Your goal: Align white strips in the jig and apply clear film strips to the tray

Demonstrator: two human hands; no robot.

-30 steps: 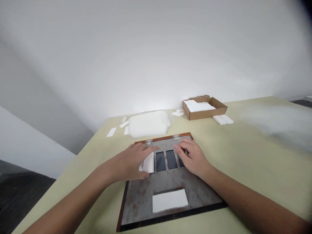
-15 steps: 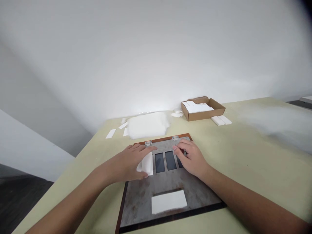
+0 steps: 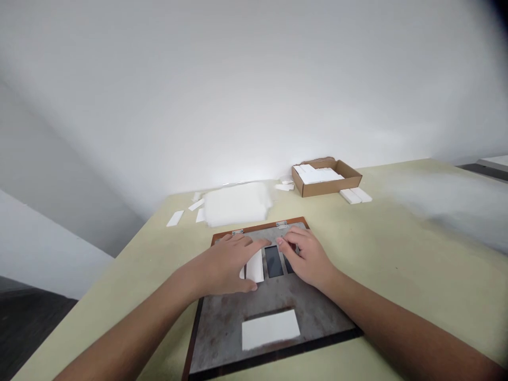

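At upper left of the frame, loose white strips point(image 3: 175, 218) lie on the pale yellow-green table point(image 3: 416, 275), beside a soft white heap point(image 3: 236, 203) whose material cannot be determined. At lower centre, a rust-stained metal plate point(image 3: 222, 328) lies on a brown board point(image 3: 257, 227), with two hinges point(image 3: 260, 228) along its far edge. The left hand point(image 3: 224, 264) lies palm down with fingers extended and slightly spread, resting on a white strip point(image 3: 254, 267) at the left of a row of dark slots point(image 3: 273, 262); it is not closed around the strip. The right hand point(image 3: 307, 259) is partly curled, fingertips at the plate's far right slot, with nothing visible in its grip. A white rectangular pad point(image 3: 270, 329) sits in the plate's near recess. At upper right, a cardboard tray point(image 3: 326, 180) holds white pieces point(image 3: 317, 175), with two white bars point(image 3: 355, 196) just beside it.
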